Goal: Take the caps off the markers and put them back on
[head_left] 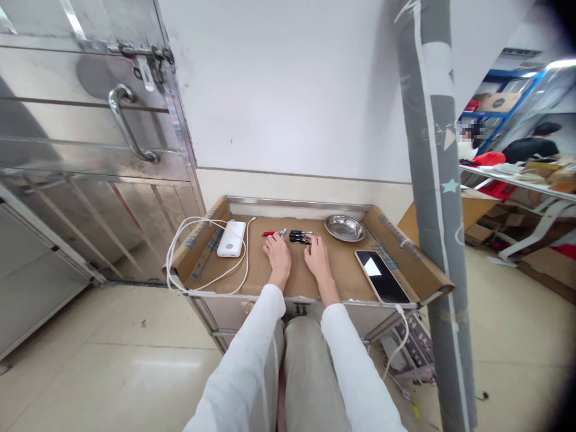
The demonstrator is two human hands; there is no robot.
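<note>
My left hand (278, 254) rests flat on the cardboard-lined cart top (252, 270), fingers stretched out toward a small red-handled tool with a metal tip (274, 233). My right hand (317, 255) lies flat beside it, fingertips touching a bundle of black pens or markers (300, 237). Neither hand holds anything. White sleeves cover both forearms.
A white power bank (231, 238) with a looping white cable (180, 258) lies at the left. A steel dish (345, 228) sits at the back right, a phone (381, 276) at the right. A grey rolled mat (434, 180) stands at the right, a steel door (90, 120) at the left. People work in the far right background.
</note>
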